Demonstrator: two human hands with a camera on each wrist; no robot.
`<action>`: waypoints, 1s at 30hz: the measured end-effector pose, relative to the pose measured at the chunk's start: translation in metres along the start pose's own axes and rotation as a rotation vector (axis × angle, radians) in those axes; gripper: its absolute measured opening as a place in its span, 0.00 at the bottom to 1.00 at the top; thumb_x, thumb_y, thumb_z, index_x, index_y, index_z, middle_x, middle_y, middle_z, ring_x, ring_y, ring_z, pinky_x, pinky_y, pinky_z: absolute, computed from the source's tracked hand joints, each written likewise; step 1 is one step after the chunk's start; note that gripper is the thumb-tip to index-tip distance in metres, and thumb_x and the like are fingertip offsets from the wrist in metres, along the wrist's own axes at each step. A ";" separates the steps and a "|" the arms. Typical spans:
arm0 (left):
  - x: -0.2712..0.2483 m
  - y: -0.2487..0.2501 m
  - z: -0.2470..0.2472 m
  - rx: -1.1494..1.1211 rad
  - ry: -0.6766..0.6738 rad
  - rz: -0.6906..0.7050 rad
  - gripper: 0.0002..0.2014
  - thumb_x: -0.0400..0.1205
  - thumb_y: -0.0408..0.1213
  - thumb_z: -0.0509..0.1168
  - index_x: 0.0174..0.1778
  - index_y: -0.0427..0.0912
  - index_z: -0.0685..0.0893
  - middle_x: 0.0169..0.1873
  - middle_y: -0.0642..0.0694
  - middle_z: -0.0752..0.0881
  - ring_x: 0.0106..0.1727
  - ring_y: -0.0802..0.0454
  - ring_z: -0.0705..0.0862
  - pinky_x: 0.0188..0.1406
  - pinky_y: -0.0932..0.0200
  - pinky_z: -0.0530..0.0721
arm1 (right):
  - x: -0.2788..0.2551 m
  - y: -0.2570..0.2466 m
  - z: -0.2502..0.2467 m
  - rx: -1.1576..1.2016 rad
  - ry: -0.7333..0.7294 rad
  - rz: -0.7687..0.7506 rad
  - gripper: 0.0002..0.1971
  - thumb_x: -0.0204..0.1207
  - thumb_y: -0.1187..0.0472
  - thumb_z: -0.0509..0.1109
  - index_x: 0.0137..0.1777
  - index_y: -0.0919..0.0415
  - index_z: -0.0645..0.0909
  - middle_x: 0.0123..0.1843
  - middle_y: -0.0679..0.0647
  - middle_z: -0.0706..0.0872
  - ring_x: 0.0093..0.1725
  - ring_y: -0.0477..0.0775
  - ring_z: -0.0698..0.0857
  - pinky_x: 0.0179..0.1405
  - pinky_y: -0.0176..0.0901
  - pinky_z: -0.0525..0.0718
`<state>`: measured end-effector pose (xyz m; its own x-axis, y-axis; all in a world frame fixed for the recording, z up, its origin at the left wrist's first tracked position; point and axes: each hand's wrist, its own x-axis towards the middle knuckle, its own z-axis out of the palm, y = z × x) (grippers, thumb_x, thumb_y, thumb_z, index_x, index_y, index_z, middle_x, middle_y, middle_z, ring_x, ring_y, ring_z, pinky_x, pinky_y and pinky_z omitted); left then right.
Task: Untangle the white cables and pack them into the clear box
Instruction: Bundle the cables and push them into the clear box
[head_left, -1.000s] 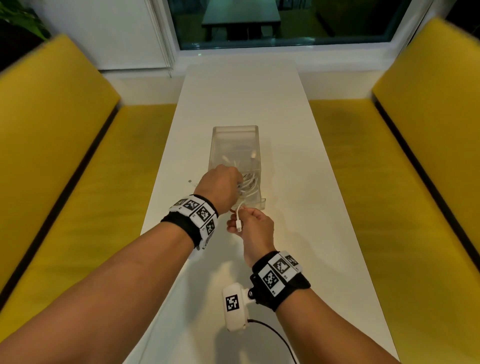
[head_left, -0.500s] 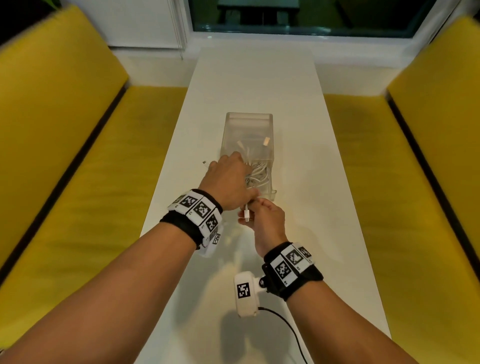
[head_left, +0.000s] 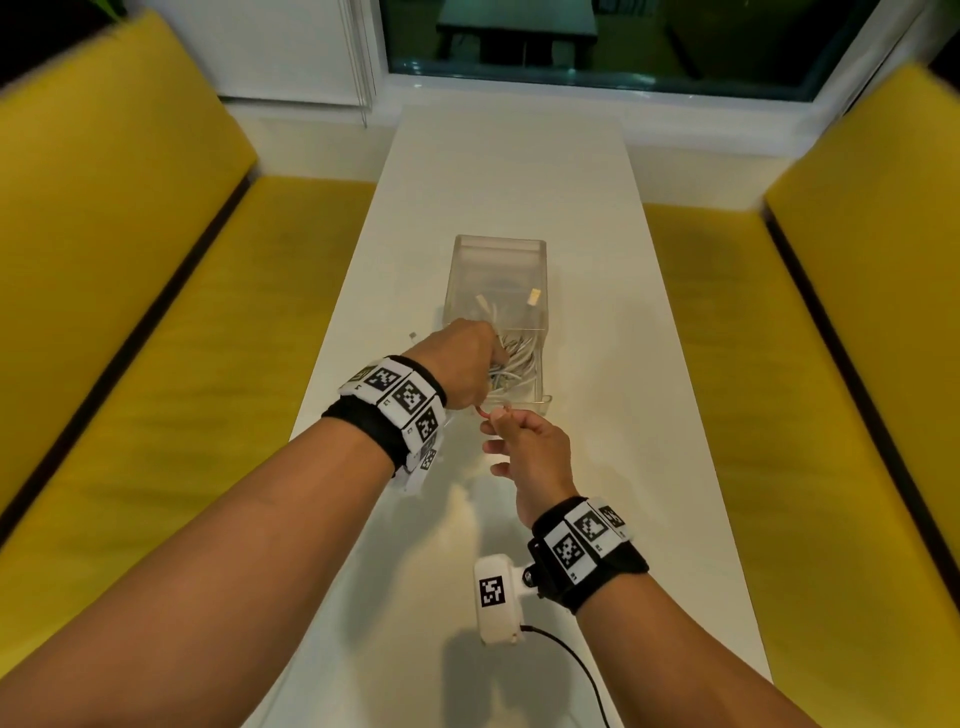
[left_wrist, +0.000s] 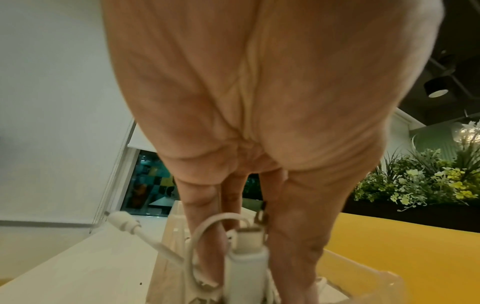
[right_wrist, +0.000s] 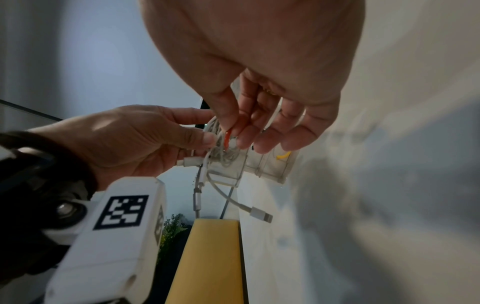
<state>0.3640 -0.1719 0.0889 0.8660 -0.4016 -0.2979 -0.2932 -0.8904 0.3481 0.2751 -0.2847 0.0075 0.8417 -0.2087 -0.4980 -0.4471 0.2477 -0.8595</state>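
Observation:
On the white table (head_left: 597, 260) stands the clear box (head_left: 500, 270) with white cables (head_left: 519, 358) coiled inside. My left hand (head_left: 485, 371) reaches over the box's near end and grips a bundle of white cables (right_wrist: 217, 131) between thumb and fingers. A white plug (left_wrist: 249, 265) and a cable loop (left_wrist: 205, 236) lie under its fingers. My right hand (head_left: 493, 418), just in front of the box, pinches a small red tie (right_wrist: 227, 137) at that bundle. A loose plug end (right_wrist: 261, 215) hangs below the bundle.
Yellow benches (head_left: 130, 312) run along both sides of the narrow table, with a window (head_left: 597, 41) at its far end. A small white piece (head_left: 413, 336) lies on the table left of the box. A black wire (head_left: 576, 670) trails from my right wrist camera.
Both hands have closed in on the box's near end. The right hand held a white plug end before; now it pinches the red tie right beside the left hand.

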 end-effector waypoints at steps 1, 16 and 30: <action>0.000 0.001 -0.002 0.007 -0.006 0.001 0.22 0.76 0.22 0.73 0.66 0.41 0.89 0.61 0.45 0.88 0.57 0.43 0.88 0.39 0.60 0.82 | 0.000 -0.001 0.000 0.004 -0.001 0.003 0.05 0.81 0.61 0.73 0.45 0.59 0.88 0.42 0.53 0.92 0.38 0.52 0.85 0.32 0.42 0.78; 0.008 0.006 0.004 0.084 0.194 -0.021 0.16 0.75 0.21 0.69 0.54 0.41 0.93 0.49 0.38 0.92 0.46 0.39 0.90 0.44 0.51 0.89 | -0.004 -0.004 0.004 0.026 0.005 0.019 0.04 0.80 0.64 0.72 0.45 0.59 0.87 0.40 0.53 0.92 0.37 0.52 0.84 0.33 0.43 0.76; 0.006 0.003 0.012 -0.067 0.182 0.027 0.15 0.77 0.27 0.67 0.58 0.43 0.88 0.49 0.43 0.88 0.47 0.42 0.88 0.45 0.53 0.87 | -0.005 -0.006 0.003 0.026 0.019 0.024 0.04 0.79 0.64 0.72 0.46 0.62 0.88 0.40 0.53 0.92 0.38 0.52 0.85 0.35 0.44 0.77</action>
<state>0.3639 -0.1796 0.0775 0.9192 -0.3739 -0.1238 -0.2947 -0.8613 0.4139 0.2744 -0.2822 0.0156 0.8248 -0.2200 -0.5209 -0.4589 0.2777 -0.8440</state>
